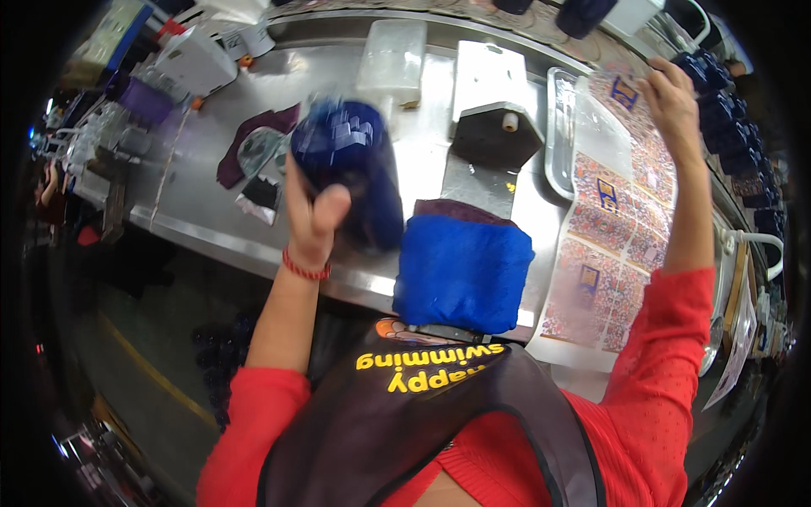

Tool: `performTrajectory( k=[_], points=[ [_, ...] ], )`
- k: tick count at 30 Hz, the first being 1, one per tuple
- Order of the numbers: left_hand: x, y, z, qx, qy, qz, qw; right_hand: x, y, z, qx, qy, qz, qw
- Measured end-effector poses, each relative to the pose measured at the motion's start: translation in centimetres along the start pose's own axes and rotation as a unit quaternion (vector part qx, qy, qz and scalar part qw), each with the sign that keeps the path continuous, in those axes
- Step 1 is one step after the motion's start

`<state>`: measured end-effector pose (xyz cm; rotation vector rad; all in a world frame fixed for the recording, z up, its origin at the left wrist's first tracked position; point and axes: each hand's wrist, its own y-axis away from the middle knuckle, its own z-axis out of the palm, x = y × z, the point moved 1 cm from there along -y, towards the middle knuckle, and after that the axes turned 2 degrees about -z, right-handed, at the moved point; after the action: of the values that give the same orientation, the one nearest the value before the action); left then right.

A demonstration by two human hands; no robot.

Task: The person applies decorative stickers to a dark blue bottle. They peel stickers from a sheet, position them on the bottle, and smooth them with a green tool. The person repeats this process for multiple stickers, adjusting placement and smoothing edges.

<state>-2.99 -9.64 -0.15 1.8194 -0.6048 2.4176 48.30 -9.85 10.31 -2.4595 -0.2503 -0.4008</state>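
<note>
A glossy dark blue cylindrical vessel (359, 169), blurred by motion, is held upright above the metal table. My left hand (312, 211) grips its near left side, thumb toward me and the other fingers mostly hidden behind it. At the far right, my right hand (673, 106) reaches over the upper end of a printed sheet (604, 245) with a dense flowery pattern and small blue-and-orange emblems. Its fingers are bent and pinched together at the sheet's edge. A folded bright blue cloth (465, 270) lies in front of me, at the table's near edge.
Behind the cloth stands a dark angled stand (497, 139) with a small white peg. A shallow tray (559, 127) sits left of the sheet, and a clear plastic container (393, 63) farther back. Maroon cloth (245, 144) lies at left. Several dark blue vessels (722, 127) line the right side.
</note>
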Motion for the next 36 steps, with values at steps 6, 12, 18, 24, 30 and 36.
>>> performTrajectory(
  k=[6,12,18,24,30,36],
  points=[
    [2.0,-4.1,1.7,-0.083,0.321,-0.266,0.905,3.6,0.8,-6.0,-0.095,-0.350,0.273,0.891],
    [1.5,-3.0,6.0,-0.135,0.443,-0.326,0.824,4.0,9.7,6.8,-0.276,-0.145,0.322,0.894],
    [1.7,-2.4,8.4,-0.142,0.433,-0.329,0.827,2.0,14.6,7.6,-0.199,0.048,0.245,0.948],
    [1.3,-1.0,10.9,-0.160,0.360,-0.355,0.847,-1.1,10.2,-3.3,-0.082,-0.019,0.196,0.977],
    [1.5,-0.2,11.8,-0.150,0.323,-0.344,0.869,-5.1,8.5,-9.2,-0.008,-0.070,0.120,0.990],
    [2.6,0.7,11.6,-0.147,0.281,-0.381,0.868,-7.5,7.6,-12.0,-0.002,-0.115,0.088,0.989]
  ],
)
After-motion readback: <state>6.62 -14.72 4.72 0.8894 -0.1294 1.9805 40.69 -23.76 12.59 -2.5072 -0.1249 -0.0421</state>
